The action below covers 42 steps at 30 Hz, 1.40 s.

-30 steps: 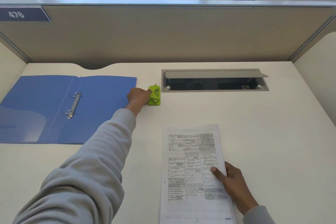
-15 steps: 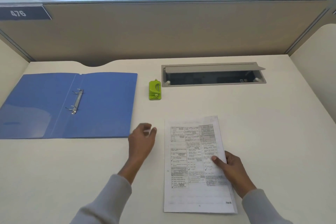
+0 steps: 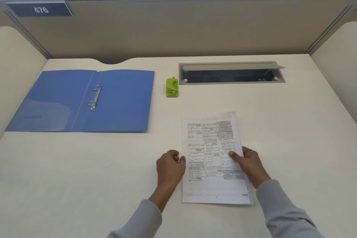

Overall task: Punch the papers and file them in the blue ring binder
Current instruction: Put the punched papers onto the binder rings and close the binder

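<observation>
Right hand (image 3: pixel 249 164) pinches papers (image 3: pixel 212 141), thumb on top; left hand (image 3: pixel 171 164) curled at their left edge, grip I cannot tell; green punch (image 3: pixel 172 87) lies ahead on surface (image 3: pixel 289 141), nearer my left.

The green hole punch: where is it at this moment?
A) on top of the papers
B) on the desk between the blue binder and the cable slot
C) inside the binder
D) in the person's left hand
B: the hole punch stands free on the desk between the binder and the cable slot; the left hand and right hand are at the papers.
</observation>
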Each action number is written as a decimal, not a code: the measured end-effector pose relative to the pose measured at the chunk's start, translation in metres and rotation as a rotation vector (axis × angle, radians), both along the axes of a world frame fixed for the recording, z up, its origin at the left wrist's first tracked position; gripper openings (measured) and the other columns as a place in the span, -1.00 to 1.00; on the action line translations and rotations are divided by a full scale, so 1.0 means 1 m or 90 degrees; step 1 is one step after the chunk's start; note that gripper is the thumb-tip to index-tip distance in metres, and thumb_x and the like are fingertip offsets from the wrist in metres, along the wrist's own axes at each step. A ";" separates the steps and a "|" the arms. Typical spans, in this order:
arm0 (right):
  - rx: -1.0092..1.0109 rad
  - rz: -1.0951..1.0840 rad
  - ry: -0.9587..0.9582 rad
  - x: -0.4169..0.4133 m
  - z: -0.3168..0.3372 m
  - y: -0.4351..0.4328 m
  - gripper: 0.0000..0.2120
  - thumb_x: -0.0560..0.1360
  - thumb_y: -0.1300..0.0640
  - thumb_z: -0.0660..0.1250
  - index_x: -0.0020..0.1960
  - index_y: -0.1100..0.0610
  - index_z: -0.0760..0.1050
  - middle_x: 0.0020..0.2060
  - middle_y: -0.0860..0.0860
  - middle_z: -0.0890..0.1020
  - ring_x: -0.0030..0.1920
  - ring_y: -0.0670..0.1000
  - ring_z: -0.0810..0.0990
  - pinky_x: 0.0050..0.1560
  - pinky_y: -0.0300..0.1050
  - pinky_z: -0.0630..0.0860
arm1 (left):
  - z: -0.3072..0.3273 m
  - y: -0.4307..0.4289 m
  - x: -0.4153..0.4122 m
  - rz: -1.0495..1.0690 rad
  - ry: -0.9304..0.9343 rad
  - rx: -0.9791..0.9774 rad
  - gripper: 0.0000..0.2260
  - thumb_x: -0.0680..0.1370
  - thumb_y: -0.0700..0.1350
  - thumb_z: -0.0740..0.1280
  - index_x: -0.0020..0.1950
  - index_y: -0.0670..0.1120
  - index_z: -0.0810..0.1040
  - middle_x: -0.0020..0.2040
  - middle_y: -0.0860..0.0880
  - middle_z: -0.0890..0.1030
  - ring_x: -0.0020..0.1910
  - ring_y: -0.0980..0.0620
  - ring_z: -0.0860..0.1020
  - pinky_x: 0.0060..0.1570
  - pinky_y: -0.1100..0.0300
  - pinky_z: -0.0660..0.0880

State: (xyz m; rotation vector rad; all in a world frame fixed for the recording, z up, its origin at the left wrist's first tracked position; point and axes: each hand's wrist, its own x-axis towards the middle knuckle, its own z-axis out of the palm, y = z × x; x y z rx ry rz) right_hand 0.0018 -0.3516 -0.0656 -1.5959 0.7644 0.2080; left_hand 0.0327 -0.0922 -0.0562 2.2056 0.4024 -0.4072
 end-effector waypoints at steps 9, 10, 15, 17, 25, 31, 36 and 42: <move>0.056 -0.050 -0.011 -0.002 0.016 -0.024 -0.86 0.54 0.26 0.46 0.10 0.18 0.66 -0.03 0.07 0.78 -0.03 0.12 0.77 0.02 0.00 0.65 | 0.003 -0.017 0.014 0.002 0.032 -0.096 -0.75 0.56 0.07 0.42 0.13 -0.04 0.70 -0.17 0.18 0.66 -0.04 0.09 0.64 0.11 0.21 0.55; 0.062 -0.054 -0.013 -0.002 0.019 -0.027 -0.87 0.55 0.27 0.45 0.09 0.18 0.66 -0.04 0.07 0.78 -0.03 0.12 0.76 0.01 -0.01 0.65 | 0.002 -0.020 0.016 -0.004 0.043 -0.130 -0.80 0.55 0.09 0.42 0.05 0.01 0.72 -0.16 0.17 0.70 -0.06 0.09 0.68 0.12 0.14 0.60; 0.054 -0.059 -0.011 -0.003 0.024 -0.048 -0.86 0.55 0.27 0.44 0.11 0.21 0.65 -0.01 0.09 0.77 -0.02 0.13 0.76 0.00 -0.01 0.65 | 0.005 -0.041 0.023 -0.007 0.064 -0.228 -0.88 0.58 -0.02 0.42 -0.04 0.00 0.75 -0.19 0.11 0.75 -0.20 0.09 0.73 -0.01 0.10 0.69; 0.045 -0.061 -0.003 -0.003 0.022 -0.059 -0.81 0.55 0.27 0.44 0.16 0.24 0.64 0.02 0.11 0.76 0.02 0.15 0.75 0.09 0.04 0.64 | 0.004 -0.051 0.026 -0.008 0.063 -0.230 -0.90 0.57 -0.05 0.43 -0.07 0.01 0.74 -0.19 0.09 0.76 -0.21 0.09 0.73 -0.02 0.09 0.69; -0.061 -0.060 0.010 0.005 0.029 -0.099 -0.78 0.57 0.28 0.42 0.22 0.25 0.61 0.04 0.12 0.70 -0.02 0.10 0.69 0.10 -0.03 0.57 | 0.003 -0.099 0.047 -0.026 0.075 -0.246 -0.94 0.54 -0.14 0.48 -0.08 -0.10 0.75 -0.17 -0.03 0.76 -0.26 0.03 0.74 -0.08 0.06 0.71; -0.209 -0.045 0.044 0.020 0.023 -0.124 -0.74 0.55 0.17 0.45 0.21 0.24 0.65 0.12 0.16 0.72 0.10 0.21 0.68 0.19 0.05 0.58 | 0.003 -0.132 0.060 -0.051 0.069 -0.220 -0.92 0.53 -0.18 0.48 -0.07 -0.19 0.74 -0.20 -0.12 0.74 -0.31 -0.03 0.72 -0.21 0.13 0.70; -0.306 -0.031 0.088 0.031 0.022 -0.134 -0.77 0.55 0.13 0.44 0.15 0.21 0.65 0.10 0.19 0.72 0.15 0.26 0.64 0.17 0.02 0.54 | -0.005 -0.149 0.067 -0.092 0.050 -0.161 -0.89 0.54 -0.14 0.46 -0.12 -0.14 0.74 -0.31 -0.08 0.72 -0.43 0.04 0.62 -0.16 0.11 0.70; -0.378 -0.049 0.097 0.037 0.023 -0.135 -0.78 0.54 0.12 0.45 0.08 0.27 0.65 0.07 0.24 0.72 0.13 0.28 0.64 0.11 -0.01 0.50 | -0.006 -0.162 0.073 -0.099 0.046 -0.129 -0.89 0.52 -0.12 0.45 -0.16 -0.12 0.73 -0.24 -0.07 0.72 -0.31 0.00 0.64 -0.18 0.15 0.65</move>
